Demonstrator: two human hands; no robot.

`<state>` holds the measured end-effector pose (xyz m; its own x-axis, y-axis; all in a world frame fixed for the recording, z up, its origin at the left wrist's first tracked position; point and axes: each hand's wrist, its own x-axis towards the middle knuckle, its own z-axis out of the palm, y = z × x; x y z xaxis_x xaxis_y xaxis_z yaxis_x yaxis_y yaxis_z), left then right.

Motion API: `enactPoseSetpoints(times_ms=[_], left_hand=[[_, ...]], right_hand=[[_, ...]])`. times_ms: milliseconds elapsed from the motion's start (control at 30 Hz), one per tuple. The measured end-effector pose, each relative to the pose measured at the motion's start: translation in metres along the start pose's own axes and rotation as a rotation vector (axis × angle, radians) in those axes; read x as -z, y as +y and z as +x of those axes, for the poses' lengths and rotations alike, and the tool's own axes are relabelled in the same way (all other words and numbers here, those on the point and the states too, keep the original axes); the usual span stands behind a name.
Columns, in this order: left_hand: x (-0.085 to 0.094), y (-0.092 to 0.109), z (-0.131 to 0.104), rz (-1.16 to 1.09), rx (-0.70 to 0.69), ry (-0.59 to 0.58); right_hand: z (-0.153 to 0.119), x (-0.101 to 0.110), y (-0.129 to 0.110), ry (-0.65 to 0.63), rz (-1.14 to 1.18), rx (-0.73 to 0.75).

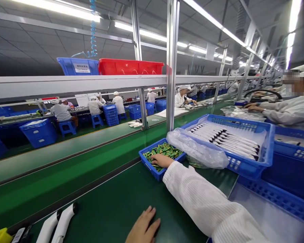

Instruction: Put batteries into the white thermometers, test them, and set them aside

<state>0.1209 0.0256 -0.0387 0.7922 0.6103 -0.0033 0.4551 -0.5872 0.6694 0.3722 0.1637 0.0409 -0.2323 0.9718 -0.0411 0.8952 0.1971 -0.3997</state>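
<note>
Batteries (168, 148), small green cylinders by the look of them, lie loose in a heap in the shallow blue bin (149, 166) on the green bench (116, 199). Each should be light for its size, stiff, smooth and apt to roll or slip against its neighbours; not very fragile, though the wrapper could scuff. Best hold: fingertips and thumb across the middle of the barrel. Right hand (162, 160) is in the bin, palm down, fingers slightly bent and touching the pile; cannot tell whether any piece is pinched, fingertips partly hidden. Left hand (143, 226) is over the bench near the bottom edge, fingers loosely spread, thumb apart, nothing visible in it; contact with the bench unclear. Plastic bag (197, 148) sits just beside the bin, next to the tray (268, 148) of white handles (235, 145).
</note>
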Motion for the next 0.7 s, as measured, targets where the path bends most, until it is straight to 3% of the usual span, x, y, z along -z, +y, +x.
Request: enactPoseSetpoints(times_ms=[100,267,500,700], left_hand=[[-0.004,0.041,0.055,0.09,-0.089,-0.055],[-0.016,0.074,0.109,0.112,-0.247,0.089],[-0.032,0.068,0.128,0.057,-0.113,0.259],[-0.032,0.066,0.125,0.102,-0.034,0.294]], right_hand=[[0.001,-0.002,0.002,0.072,0.051,-0.002],[-0.004,-0.004,0.002,0.214,0.109,-0.064],[-0.001,-0.007,0.009,0.29,0.272,-0.115],[0.001,-0.009,0.018,0.39,0.419,-0.147]])
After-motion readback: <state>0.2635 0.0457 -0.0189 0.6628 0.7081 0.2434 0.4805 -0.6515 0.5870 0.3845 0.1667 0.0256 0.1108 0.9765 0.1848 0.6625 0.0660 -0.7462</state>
